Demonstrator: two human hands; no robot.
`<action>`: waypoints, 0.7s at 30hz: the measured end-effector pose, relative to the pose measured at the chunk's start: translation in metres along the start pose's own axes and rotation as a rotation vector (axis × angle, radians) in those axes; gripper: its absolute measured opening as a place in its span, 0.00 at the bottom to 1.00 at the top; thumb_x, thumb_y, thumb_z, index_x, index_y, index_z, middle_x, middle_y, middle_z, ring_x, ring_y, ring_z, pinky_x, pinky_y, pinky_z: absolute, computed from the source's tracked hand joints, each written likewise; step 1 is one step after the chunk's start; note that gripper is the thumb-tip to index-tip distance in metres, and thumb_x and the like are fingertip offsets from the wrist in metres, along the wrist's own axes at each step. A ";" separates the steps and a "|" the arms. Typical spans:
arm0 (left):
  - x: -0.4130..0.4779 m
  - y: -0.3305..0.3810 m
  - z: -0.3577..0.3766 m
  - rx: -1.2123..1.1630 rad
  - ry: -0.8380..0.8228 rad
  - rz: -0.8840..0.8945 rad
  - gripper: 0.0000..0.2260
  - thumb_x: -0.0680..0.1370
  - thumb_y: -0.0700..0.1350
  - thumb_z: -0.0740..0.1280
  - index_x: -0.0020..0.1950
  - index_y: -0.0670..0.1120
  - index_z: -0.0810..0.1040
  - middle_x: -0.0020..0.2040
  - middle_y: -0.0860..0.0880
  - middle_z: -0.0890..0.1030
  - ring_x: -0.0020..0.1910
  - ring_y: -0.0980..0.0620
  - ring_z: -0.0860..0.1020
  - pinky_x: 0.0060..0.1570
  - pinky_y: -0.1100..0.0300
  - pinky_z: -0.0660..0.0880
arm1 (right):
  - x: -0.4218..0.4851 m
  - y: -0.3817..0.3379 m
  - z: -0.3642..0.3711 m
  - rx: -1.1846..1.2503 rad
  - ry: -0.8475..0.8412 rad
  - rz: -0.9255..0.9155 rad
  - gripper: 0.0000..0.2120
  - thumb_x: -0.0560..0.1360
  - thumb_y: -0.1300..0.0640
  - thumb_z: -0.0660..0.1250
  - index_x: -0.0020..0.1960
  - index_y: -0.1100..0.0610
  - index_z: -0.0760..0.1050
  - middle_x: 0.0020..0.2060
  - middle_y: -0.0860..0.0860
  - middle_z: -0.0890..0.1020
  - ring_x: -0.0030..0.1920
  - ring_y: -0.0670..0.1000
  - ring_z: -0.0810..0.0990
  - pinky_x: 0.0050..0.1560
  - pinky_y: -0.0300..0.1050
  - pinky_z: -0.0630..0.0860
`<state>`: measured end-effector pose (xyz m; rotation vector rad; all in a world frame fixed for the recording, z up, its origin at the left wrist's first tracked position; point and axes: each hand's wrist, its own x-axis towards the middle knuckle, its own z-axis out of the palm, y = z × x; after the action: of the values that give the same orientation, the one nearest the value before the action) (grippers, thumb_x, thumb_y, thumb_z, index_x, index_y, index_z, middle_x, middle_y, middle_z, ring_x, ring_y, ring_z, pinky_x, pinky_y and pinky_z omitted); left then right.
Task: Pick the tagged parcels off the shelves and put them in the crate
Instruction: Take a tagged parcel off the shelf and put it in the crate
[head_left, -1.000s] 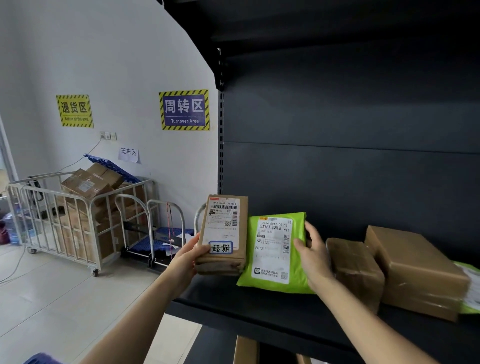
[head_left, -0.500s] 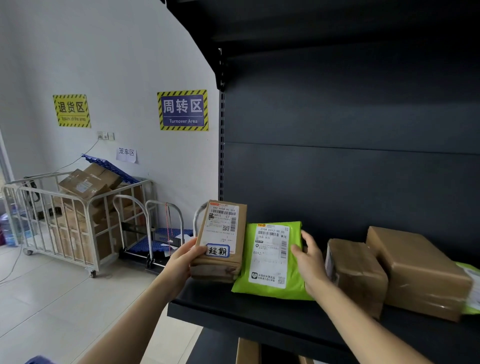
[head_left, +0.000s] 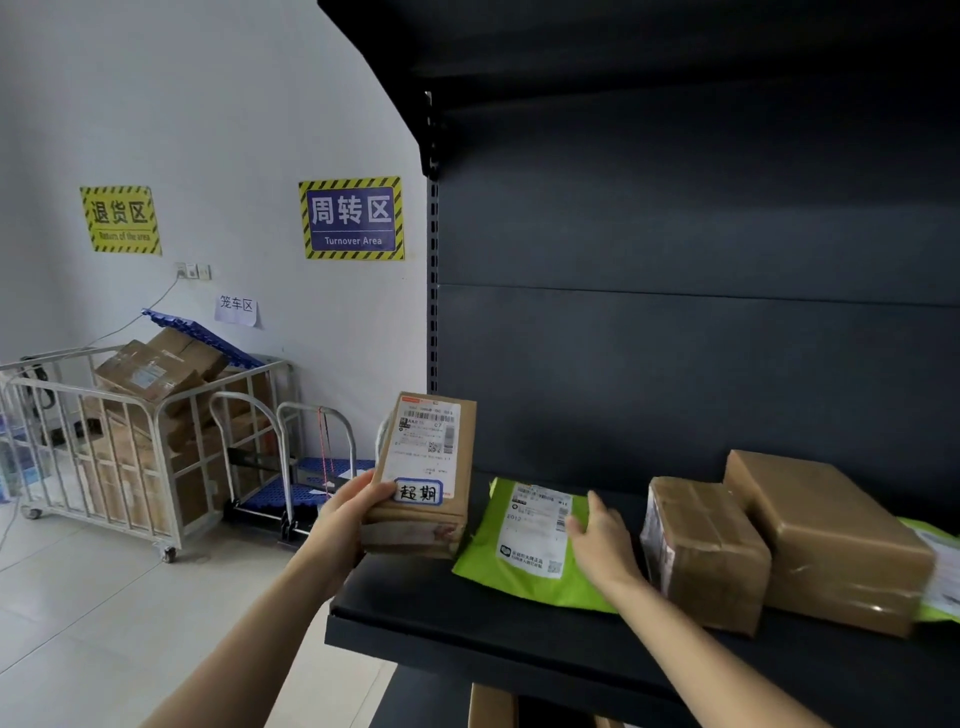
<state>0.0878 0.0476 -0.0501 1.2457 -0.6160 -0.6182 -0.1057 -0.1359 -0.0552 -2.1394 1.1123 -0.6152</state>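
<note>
Our left hand (head_left: 349, 512) has its grip closed around the brown tagged parcel (head_left: 427, 470), thumb across the front face just beside the handwritten blue-bordered tag (head_left: 418, 491). We hold the parcel upright at the left end of the shelf (head_left: 467, 618), label toward us, probably so the tag can be read and the box can come away from the shelf edge. Whether its bottom is touching the shelf we cannot tell.

Our right hand (head_left: 597, 540) lies flat and open on the green mailer (head_left: 524, 551), gripping nothing; it seems to press the bag down so it stays put while the box beside it is taken. The mailer shows only a printed label, no handwritten tag.

To the right stand two plain brown boxes (head_left: 706, 556), touching each other. No crate is in view, so the drop-off point must be found elsewhere.
</note>
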 end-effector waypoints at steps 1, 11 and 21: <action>0.001 0.003 0.002 -0.016 0.014 0.010 0.08 0.77 0.42 0.63 0.55 0.49 0.78 0.46 0.45 0.84 0.43 0.47 0.81 0.34 0.58 0.78 | -0.004 -0.003 -0.003 -0.030 0.003 -0.050 0.26 0.80 0.56 0.56 0.75 0.61 0.52 0.71 0.60 0.62 0.71 0.57 0.63 0.68 0.43 0.60; 0.003 0.005 0.070 -0.021 -0.099 0.107 0.17 0.67 0.50 0.67 0.55 0.49 0.80 0.46 0.47 0.85 0.42 0.51 0.81 0.40 0.56 0.75 | -0.031 0.007 -0.079 -0.552 0.300 -0.316 0.26 0.80 0.48 0.55 0.74 0.57 0.58 0.73 0.54 0.61 0.72 0.54 0.60 0.69 0.46 0.61; -0.005 -0.023 0.120 -0.009 -0.163 0.038 0.28 0.59 0.57 0.73 0.57 0.51 0.80 0.53 0.46 0.84 0.53 0.45 0.81 0.56 0.49 0.76 | -0.039 0.049 -0.113 -0.377 0.119 0.107 0.34 0.73 0.36 0.59 0.74 0.49 0.55 0.68 0.56 0.66 0.65 0.59 0.69 0.58 0.51 0.72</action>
<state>-0.0042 -0.0324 -0.0484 1.1802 -0.7695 -0.6943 -0.2269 -0.1608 -0.0173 -2.3600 1.4956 -0.5206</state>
